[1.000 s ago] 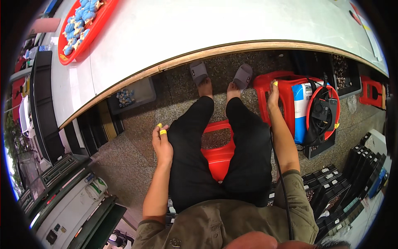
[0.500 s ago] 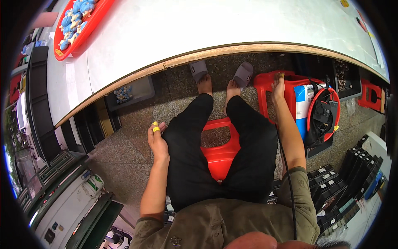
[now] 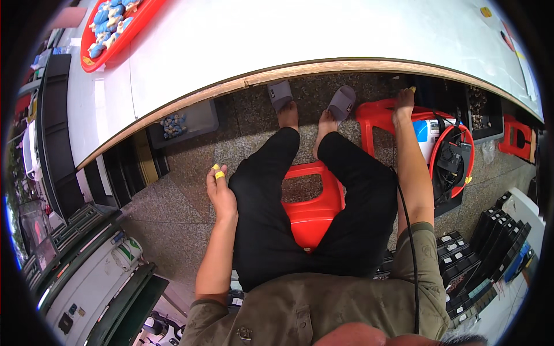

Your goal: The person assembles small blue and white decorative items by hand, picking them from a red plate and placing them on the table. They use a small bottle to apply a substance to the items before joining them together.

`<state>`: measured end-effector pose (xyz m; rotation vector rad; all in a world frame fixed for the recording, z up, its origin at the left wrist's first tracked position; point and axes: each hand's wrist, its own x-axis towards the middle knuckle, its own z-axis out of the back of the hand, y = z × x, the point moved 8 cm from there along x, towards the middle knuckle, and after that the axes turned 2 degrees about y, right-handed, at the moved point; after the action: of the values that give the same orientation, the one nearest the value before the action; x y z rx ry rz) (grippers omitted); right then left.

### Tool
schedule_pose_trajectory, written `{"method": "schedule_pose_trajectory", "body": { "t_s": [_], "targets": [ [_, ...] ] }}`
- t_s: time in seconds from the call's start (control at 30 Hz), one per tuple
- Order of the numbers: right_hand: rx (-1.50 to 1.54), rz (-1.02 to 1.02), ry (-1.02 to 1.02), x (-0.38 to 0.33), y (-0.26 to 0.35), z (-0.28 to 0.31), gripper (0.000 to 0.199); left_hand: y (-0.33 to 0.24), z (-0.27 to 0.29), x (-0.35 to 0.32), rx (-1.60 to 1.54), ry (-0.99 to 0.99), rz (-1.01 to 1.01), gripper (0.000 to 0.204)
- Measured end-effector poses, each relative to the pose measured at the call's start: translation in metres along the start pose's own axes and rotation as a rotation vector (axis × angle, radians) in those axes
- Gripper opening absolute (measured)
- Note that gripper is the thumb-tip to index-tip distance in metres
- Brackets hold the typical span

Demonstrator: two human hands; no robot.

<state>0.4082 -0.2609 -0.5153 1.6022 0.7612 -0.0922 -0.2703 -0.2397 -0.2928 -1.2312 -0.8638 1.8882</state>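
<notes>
My left hand is held beside my left thigh, its fingers loosely apart with nothing in them. Two of those fingers wear yellow finger covers. Stretched forward, my right hand is over a red plastic stool, close to the table's edge; its fingers look loosely extended and I see nothing held. A bit of yellow shows at one fingertip. A white table with a bare wooden edge spans the far side. On its left lies a red tray with several blue-and-white figurines.
I sit on a red stool. Blue-and-white packaging and a red-rimmed round container with a black device are at the right. Under the table stands a grey bin. Black boxes line the lower right.
My right hand has moved forward and to the right, its arm straighter. My right knee has swung outward slightly. My left hand has barely moved.
</notes>
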Motion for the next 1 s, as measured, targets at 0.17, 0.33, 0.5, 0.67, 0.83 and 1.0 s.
{"method": "schedule_pose_trajectory", "body": {
  "t_s": [0.17,0.33,0.5,0.67,0.83,1.0],
  "targets": [
    [-0.045,0.048,-0.007,0.021,-0.005,0.008,0.068,0.001,0.003,0.001,-0.002,-0.002,0.0,0.041],
    [-0.088,0.035,-0.004,0.015,-0.017,0.004,0.073,0.009,0.002,0.002,-0.078,0.017,0.06,0.042],
    [-0.141,0.011,0.007,0.021,-0.031,0.0,0.077,0.025,0.007,0.052,-0.185,0.035,0.127,0.059],
    [-0.189,-0.006,0.023,0.008,-0.044,-0.027,0.077,0.042,-0.02,0.148,-0.285,0.09,-0.011,0.072],
    [-0.184,-0.028,0.019,-0.006,-0.055,-0.036,0.078,0.043,-0.073,0.221,-0.302,0.134,-0.079,0.07],
    [-0.171,-0.106,-0.018,-0.04,-0.074,-0.007,0.079,0.053,-0.08,0.236,-0.22,0.172,-0.02,0.07]
  ]
}}
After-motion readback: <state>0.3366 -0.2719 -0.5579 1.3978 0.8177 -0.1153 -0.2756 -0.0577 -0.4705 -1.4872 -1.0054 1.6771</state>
